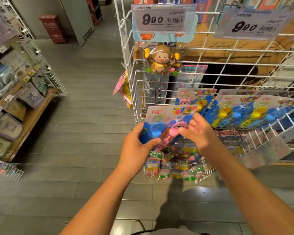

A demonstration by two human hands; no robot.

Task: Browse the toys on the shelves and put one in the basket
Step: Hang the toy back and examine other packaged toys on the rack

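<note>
A carded bubble-wand toy pack [168, 116], with a blue and a pink wand under clear plastic, is held in front of the white wire rack [134, 68]. My left hand [139, 146] grips the pack's left edge, thumb across the front. My right hand [199, 131] is at the pack's right edge with fingers loosely spread, fingertips touching the pink wand. More of the same packs [236, 109] hang on the rack to the right. A brown monkey toy [160, 60] hangs higher up. No basket is in view.
Price tags reading 9.90 [158, 19] hang at the rack's top. Small colourful packets [175, 167] fill a low wire tray under my hands. Wooden shelves with boxed goods [20, 102] line the left side. A grey tiled aisle [85, 116] runs between them, and a red box [53, 28] stands at its far end.
</note>
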